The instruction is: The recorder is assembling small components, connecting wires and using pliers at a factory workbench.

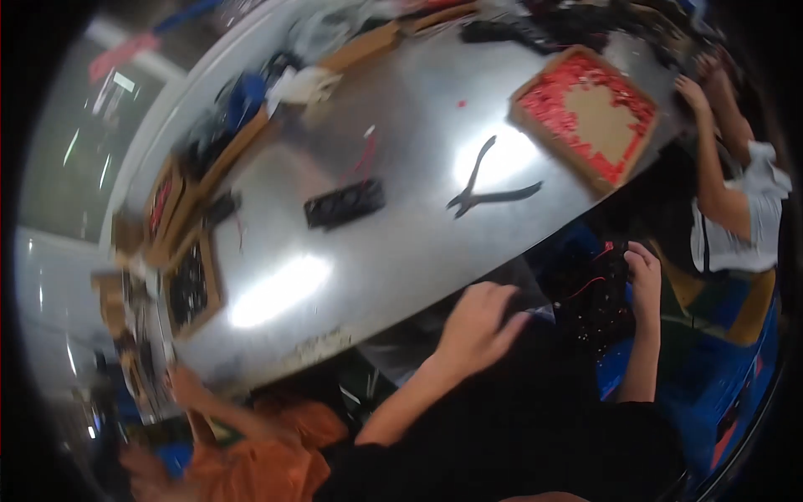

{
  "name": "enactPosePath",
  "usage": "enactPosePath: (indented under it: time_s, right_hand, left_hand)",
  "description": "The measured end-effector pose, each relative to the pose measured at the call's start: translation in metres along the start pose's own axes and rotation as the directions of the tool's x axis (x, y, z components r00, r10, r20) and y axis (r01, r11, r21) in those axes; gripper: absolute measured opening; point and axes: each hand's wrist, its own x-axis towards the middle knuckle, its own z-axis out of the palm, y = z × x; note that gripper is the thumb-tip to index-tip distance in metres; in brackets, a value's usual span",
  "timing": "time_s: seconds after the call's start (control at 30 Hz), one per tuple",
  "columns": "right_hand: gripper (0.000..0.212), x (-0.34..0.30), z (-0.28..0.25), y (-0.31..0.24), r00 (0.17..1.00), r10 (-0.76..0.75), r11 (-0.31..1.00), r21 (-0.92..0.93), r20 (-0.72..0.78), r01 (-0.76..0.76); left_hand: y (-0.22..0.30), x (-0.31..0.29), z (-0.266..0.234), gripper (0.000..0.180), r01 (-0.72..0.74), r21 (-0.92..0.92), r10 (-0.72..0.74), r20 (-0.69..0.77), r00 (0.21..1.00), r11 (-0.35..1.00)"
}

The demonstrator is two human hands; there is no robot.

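My left hand (481,329) hovers just off the table's near edge, thumb and fingers apart, with nothing visible in it. Farther right, my right hand (643,272) has its fingers closed round a small dark piece (620,248) with red wires (594,282) trailing from it; its exact kind is lost against the dark background. On the metal table (401,276) lies a pair of cutting pliers (485,197) with its handles spread. Left of the pliers is a black oblong block (345,203) with round recesses and red wires ending in a white tip.
A cardboard tray (562,161) of small red pieces sits at the right. Another tray (216,289) with dark parts is at the left, and cartons (251,134) line the far side. Co-workers are close by: an orange sleeve (293,427) at left, a white shirt (740,222) at right.
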Motion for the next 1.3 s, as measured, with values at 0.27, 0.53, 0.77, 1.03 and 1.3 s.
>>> enactPosePath:
  time_s: [0.27, 0.53, 0.77, 1.03, 1.3]
  right_hand:
    - [0.036, -0.032, -0.047, 0.083, 0.969, -0.227, 0.394, -0.901, 0.094, 0.179]
    - [0.014, -0.052, 0.153, -0.021, 0.645, -0.278, 0.735, -0.275, 0.711, 0.620]
    - [0.046, -0.043, 0.267, -0.006, 0.688, -0.011, 0.999, 0.036, 0.725, -0.022]
    - [0.045, -0.009, 0.266, -0.013, 0.706, 0.087, 0.985, 0.045, 0.703, -0.166]
    - [0.037, -0.018, 0.250, -0.042, 0.662, 0.048, 0.998, -0.012, 0.748, -0.060]
  left_hand:
    - [-0.079, 0.046, -0.112, 0.050, 0.125, 0.714, 0.192, -0.346, 0.918, 0.689]
    - [-0.098, 0.060, -0.174, 0.054, 0.574, 0.597, -0.455, -0.358, 0.816, 0.560]
    - [-0.018, 0.032, -0.079, 0.053, 0.711, 0.050, -0.594, -0.511, 0.622, 0.701]
    - [0.003, -0.001, -0.075, 0.037, 0.193, 0.189, -0.087, -0.459, 0.884, 0.963]
    - [-0.033, 0.043, -0.101, 0.083, -0.046, 0.323, 0.070, -0.063, 0.996, 0.945]
